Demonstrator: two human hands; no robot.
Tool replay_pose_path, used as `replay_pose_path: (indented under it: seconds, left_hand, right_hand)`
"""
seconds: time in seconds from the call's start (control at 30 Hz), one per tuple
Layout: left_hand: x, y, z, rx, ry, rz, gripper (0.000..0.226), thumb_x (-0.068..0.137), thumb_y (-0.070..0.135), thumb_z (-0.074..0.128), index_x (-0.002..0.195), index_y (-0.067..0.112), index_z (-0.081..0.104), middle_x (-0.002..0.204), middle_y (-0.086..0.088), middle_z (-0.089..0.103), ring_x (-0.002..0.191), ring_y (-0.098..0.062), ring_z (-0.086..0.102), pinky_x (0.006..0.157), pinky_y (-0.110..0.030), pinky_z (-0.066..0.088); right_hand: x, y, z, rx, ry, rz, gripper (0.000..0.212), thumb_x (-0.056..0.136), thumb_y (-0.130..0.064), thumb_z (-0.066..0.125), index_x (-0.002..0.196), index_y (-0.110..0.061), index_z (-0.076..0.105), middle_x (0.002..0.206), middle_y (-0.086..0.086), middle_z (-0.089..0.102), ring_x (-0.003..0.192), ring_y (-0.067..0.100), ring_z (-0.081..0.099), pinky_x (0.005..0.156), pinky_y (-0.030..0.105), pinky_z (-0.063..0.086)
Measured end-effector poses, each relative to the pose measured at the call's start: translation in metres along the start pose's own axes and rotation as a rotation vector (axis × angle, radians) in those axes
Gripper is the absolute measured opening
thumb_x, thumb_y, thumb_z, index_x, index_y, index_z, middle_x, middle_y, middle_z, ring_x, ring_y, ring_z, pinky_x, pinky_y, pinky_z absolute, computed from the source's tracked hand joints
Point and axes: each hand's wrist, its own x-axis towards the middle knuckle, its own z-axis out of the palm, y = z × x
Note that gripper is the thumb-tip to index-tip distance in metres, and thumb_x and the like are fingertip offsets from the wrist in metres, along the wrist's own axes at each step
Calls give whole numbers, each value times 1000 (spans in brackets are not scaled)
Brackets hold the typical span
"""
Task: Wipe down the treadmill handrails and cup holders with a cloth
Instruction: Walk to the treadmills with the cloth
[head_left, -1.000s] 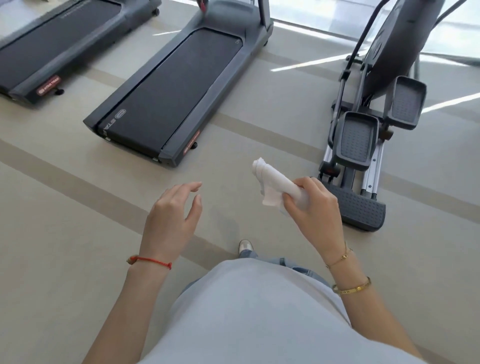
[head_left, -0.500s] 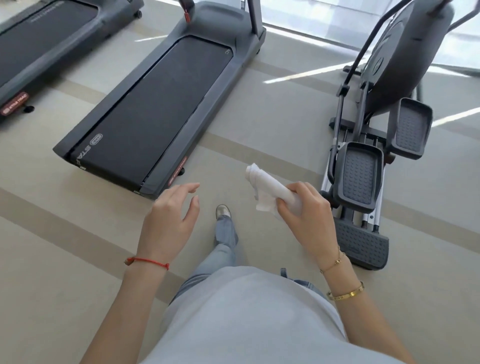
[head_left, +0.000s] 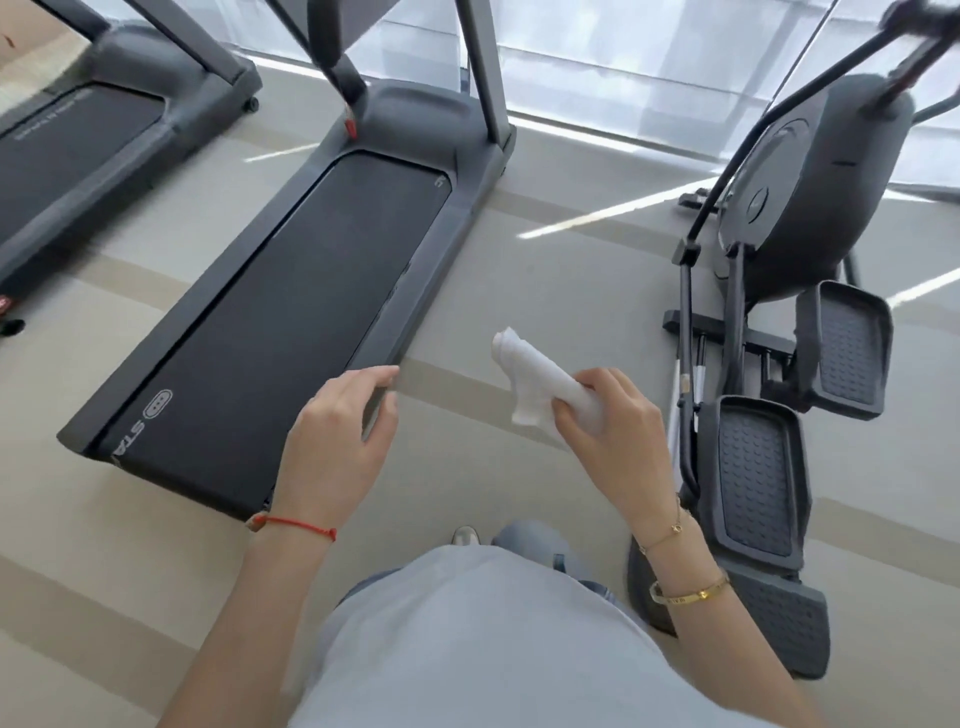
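I see the right hand (head_left: 610, 431) closed around a rolled white cloth (head_left: 540, 382), with the fingers (head_left: 597, 379) wrapped over its lower end. The roll sticks up and to the left out of the fist, and a loose corner hangs below it. The cloth is in the air over the bare floor (head_left: 561, 270), between the two machines and touching neither.

The left hand (head_left: 337, 441) holds nothing. Its fingers are loosely curled and spread, palm down, and it hovers in front of the rear right corner of the treadmill (head_left: 291, 312) (from my view it overlaps the side rail, but I cannot tell whether it touches it). A red cord (head_left: 301, 525) circles the left wrist; a thin chain (head_left: 667, 535) and a gold bangle (head_left: 691, 595) sit on the right forearm.

The treadmill runs away from me, its dark belt filling the left centre and its two grey uprights rising out of the top edge. I cannot see its handrails or cup holders. A second treadmill (head_left: 78, 156) lies further left. An elliptical (head_left: 779, 364) stands on the right, its pedals just beside the right arm.

Below the hands I see a pale shirt (head_left: 493, 649) and one shoe (head_left: 465, 535) on the floor.
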Motion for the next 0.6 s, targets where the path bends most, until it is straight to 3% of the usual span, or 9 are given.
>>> replay_pose_path:
  seconds: [0.3, 0.6]
  left_hand:
    - [147, -7, 26, -4, -61, -3, 28, 97, 19, 54, 123, 16, 64, 118, 4, 66, 111, -14, 60, 98, -34, 49]
    - [317, 10, 64, 12, 36, -71, 28, 98, 17, 53, 123, 14, 64, 116, 1, 67, 110, -18, 61, 97, -39, 49]
  right_hand:
    - [140, 21, 40, 11, 7, 35, 15, 86, -18, 71, 95, -9, 64, 88, 0, 62, 70, 20, 56, 62, 33, 46]
    - [336, 57, 70, 27, -56, -97, 14, 86, -21, 70, 94, -12, 63, 88, -3, 61, 68, 18, 55, 59, 36, 48]
